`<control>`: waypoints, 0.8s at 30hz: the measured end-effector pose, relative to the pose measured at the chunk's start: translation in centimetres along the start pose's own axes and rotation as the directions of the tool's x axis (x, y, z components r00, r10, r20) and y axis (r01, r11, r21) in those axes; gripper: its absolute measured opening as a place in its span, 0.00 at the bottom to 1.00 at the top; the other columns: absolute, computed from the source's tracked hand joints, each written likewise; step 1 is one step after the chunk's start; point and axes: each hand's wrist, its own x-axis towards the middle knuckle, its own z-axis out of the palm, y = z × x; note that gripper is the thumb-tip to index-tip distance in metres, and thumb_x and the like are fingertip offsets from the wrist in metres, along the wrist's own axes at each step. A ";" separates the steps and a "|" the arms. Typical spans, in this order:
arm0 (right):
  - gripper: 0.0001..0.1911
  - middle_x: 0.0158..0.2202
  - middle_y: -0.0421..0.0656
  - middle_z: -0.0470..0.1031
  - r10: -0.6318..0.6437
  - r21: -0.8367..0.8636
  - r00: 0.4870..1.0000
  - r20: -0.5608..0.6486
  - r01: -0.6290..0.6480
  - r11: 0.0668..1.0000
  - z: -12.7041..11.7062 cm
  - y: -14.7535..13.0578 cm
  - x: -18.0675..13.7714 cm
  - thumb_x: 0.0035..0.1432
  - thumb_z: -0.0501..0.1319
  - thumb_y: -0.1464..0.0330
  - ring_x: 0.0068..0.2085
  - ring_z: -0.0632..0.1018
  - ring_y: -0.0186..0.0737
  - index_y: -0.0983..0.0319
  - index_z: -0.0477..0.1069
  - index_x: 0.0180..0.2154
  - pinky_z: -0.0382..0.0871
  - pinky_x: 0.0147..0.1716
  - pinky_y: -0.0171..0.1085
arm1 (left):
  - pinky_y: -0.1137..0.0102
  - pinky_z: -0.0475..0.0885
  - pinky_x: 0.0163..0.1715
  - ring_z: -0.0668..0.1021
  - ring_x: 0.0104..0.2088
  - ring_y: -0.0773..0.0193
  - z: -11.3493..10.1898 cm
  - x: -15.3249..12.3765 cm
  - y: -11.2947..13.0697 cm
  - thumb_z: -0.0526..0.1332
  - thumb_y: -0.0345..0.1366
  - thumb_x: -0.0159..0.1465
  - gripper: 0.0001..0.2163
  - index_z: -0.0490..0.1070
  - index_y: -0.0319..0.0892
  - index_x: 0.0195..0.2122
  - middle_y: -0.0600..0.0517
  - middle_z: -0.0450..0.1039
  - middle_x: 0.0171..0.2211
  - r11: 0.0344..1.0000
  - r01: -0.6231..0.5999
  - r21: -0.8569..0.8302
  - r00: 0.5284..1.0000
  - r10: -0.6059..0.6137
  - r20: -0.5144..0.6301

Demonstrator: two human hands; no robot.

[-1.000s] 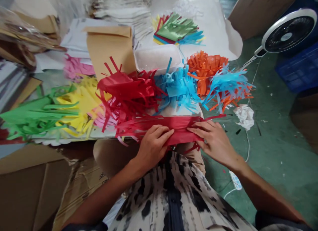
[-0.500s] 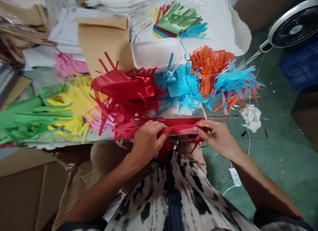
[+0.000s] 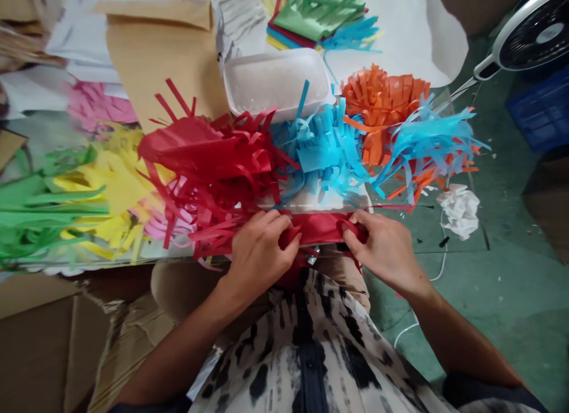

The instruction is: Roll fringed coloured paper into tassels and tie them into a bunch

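Note:
A red fringed paper strip [image 3: 319, 227] lies along the near edge of the table. My left hand [image 3: 260, 253] pinches its left part, fingers curled over the paper. At the strip's right end my right hand [image 3: 382, 250] grips it, thumb and fingers closed on the fold. Just behind my hands is a heap of red fringed paper [image 3: 208, 164], with blue fringed paper [image 3: 322, 152] to its right.
Yellow [image 3: 115, 188], green [image 3: 40, 205] and pink fringed papers lie at left, orange ones [image 3: 382, 99] at right. A white foam tray [image 3: 275, 81] and a brown envelope [image 3: 151, 51] sit behind. A fan [image 3: 533, 31], crumpled white paper [image 3: 460, 208] and cardboard boxes [image 3: 48, 336] are off the table.
Both hands went from lying flat on the red strip to pinching and folding it; they moved closer together. The view tilted down slightly.

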 end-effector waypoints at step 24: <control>0.15 0.55 0.48 0.81 -0.288 -0.059 0.862 -0.417 0.291 0.955 -2.2 1.7 -2.5 0.69 0.60 0.68 0.54 0.80 0.52 0.57 0.75 0.55 0.72 0.52 0.50 | 0.33 0.30 0.75 0.64 0.74 0.49 1.5 -1.1 -1.1 0.61 0.29 0.74 0.22 0.68 0.50 0.67 0.52 0.73 0.67 0.813 -0.534 0.232 0.836 0.549 0.001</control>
